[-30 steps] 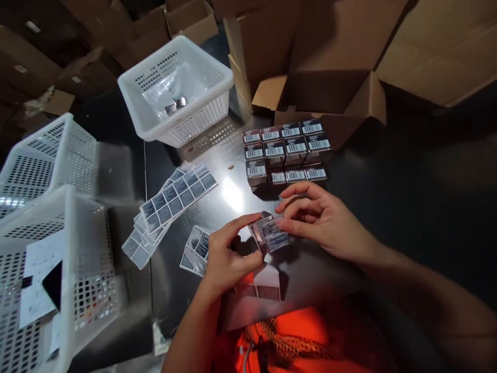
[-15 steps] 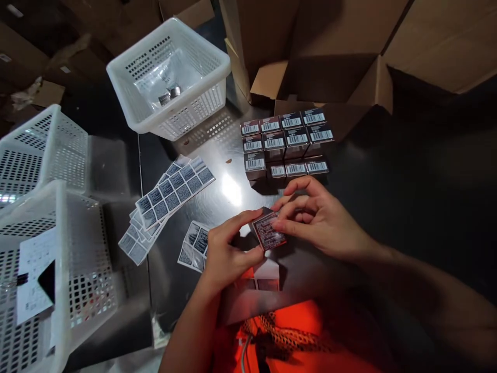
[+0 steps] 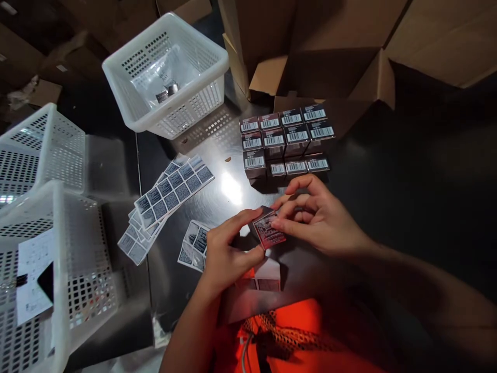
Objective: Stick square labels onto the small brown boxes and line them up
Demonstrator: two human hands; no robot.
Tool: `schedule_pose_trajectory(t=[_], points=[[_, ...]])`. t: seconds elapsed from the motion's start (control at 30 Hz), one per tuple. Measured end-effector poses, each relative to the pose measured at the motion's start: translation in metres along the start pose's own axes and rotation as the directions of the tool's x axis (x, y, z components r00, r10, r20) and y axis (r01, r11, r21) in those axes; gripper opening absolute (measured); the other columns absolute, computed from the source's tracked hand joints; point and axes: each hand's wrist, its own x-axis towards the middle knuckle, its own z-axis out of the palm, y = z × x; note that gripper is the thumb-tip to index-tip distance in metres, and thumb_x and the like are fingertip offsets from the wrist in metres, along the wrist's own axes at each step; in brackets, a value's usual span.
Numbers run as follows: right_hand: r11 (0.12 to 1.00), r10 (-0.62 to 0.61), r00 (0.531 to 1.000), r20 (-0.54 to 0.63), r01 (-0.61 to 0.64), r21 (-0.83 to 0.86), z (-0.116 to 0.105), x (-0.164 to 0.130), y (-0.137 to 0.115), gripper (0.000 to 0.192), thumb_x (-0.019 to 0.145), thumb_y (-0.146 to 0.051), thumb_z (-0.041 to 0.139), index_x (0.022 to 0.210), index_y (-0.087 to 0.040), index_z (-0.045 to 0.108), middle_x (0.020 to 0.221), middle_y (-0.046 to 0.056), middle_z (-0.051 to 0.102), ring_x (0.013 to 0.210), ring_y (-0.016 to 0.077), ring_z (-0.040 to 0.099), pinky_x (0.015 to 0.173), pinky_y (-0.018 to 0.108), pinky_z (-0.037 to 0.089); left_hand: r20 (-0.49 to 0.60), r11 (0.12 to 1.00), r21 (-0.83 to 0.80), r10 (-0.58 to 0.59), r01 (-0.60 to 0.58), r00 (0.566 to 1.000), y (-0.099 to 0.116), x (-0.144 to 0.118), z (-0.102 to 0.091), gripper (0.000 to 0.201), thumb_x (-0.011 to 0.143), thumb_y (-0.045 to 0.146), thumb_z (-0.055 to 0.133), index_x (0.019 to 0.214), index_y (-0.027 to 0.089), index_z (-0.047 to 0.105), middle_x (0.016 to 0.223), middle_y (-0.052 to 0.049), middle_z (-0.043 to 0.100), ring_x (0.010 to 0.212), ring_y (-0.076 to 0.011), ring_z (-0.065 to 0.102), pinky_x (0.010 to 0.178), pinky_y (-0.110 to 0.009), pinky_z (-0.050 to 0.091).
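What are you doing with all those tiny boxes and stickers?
A person holds one small box over a shiny metal table with both hands: the left hand grips it from the side and the right hand has fingertips on its labelled face. More small boxes with barcodes stand in neat rows behind. Sheets of stickers lie to the left, near white plastic baskets.

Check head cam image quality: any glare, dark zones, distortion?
Head view: bright glare spot on the steel table; right side and the cardboard boxes sink into deep shadow; the near basket bows from wide-angle distortion; the small box between left hand and right hand is slightly soft.
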Motion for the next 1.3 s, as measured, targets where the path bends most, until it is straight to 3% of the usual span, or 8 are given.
schedule_pose_trajectory(t=[0.27,0.4,0.53,0.6,0.7,0.83,1.0,1.3], points=[[0.963,-0.091,0.993,-0.074,0.069,-0.259,0.002,-0.001,0.005,0.053,0.069,-0.034,0.089,0.102,-0.025,0.050,0.071,-0.006,0.062,0.062,0.0148,0.066,0.058,0.025,0.058,0.002,0.997,0.070,0.032,-0.032,0.999,0.004,-0.002,0.002,0.052,0.071,0.015,0.076,0.122,0.025,0.071,0.110,-0.004,0.077,0.073,-0.0140,0.070,0.061,-0.022,0.057],[0.831,-0.321,0.930,-0.181,0.184,-0.525,-0.011,0.004,0.002,0.054,0.068,-0.038,0.091,0.105,-0.025,0.055,0.078,-0.003,0.060,0.065,0.0165,0.064,0.061,0.030,0.058,-0.136,0.987,0.147,-0.047,0.067,0.990,0.003,0.000,-0.001,0.049,0.069,0.018,0.076,0.117,0.025,0.073,0.101,-0.001,0.077,0.048,-0.0055,0.052,0.044,-0.019,0.043],[0.891,-0.190,0.970,0.154,0.236,-0.388,-0.011,0.005,0.005,0.058,0.067,-0.045,0.092,0.107,-0.023,0.056,0.089,0.000,0.067,0.077,0.0186,0.069,0.069,0.030,0.060,-0.416,0.959,0.080,-0.217,0.274,0.883,0.001,0.006,-0.011,0.055,0.063,0.019,0.078,0.118,0.026,0.073,0.098,0.001,0.075,0.041,-0.0008,0.040,0.038,-0.016,0.033],[0.922,-0.081,0.912,0.401,0.221,-0.317,-0.004,0.004,0.013,0.061,0.067,-0.041,0.093,0.112,-0.023,0.057,0.091,0.000,0.069,0.081,0.0174,0.071,0.071,0.027,0.060,-0.475,0.939,-0.007,-0.306,0.344,0.825,-0.001,0.009,-0.016,0.058,0.063,0.019,0.079,0.120,0.027,0.071,0.104,0.000,0.075,0.042,-0.0003,0.041,0.038,-0.015,0.032],[0.901,-0.151,0.854,0.499,0.327,-0.287,0.007,0.000,0.028,0.043,0.082,-0.022,0.082,0.118,-0.020,0.059,0.092,0.001,0.069,0.079,0.0134,0.070,0.072,0.022,0.059,-0.493,0.918,-0.064,-0.369,0.391,0.788,-0.004,0.012,-0.020,0.060,0.064,0.021,0.080,0.123,0.028,0.069,0.110,-0.001,0.074,0.044,-0.0008,0.044,0.041,-0.015,0.036],[0.656,-0.472,0.740,0.479,0.658,-0.371,0.011,-0.002,0.037,0.025,0.095,-0.010,0.063,0.118,-0.015,0.066,0.096,0.006,0.072,0.086,0.0132,0.070,0.079,0.021,0.057,-0.483,0.899,-0.030,-0.395,0.436,0.782,-0.005,0.015,-0.020,0.058,0.066,0.027,0.081,0.122,0.026,0.069,0.111,-0.004,0.074,0.049,-0.0040,0.052,0.044,-0.016,0.039],[0.391,-0.664,0.571,0.482,0.815,-0.427,0.011,-0.001,0.042,0.028,0.100,-0.012,0.054,0.124,-0.018,0.068,0.095,0.005,0.075,0.085,0.0122,0.072,0.074,0.018,0.058,-0.490,0.902,-0.002,-0.378,0.432,0.786,-0.006,0.018,-0.019,0.055,0.063,0.031,0.084,0.115,0.023,0.072,0.104,-0.004,0.075,0.083,-0.0159,0.069,0.054,-0.018,0.045],[0.360,-0.651,0.572,0.499,0.811,-0.461,0.011,-0.013,0.049,0.029,0.097,-0.011,0.054,0.120,-0.023,0.067,0.097,0.002,0.075,0.076,0.0138,0.072,0.063,0.021,0.056,-0.502,0.882,0.002,-0.406,0.471,0.763,-0.013,0.016,-0.021,0.060,0.066,0.036,0.084,0.122,0.026,0.068,0.108,-0.003,0.074,0.064,-0.0099,0.062,0.051,-0.019,0.043]])
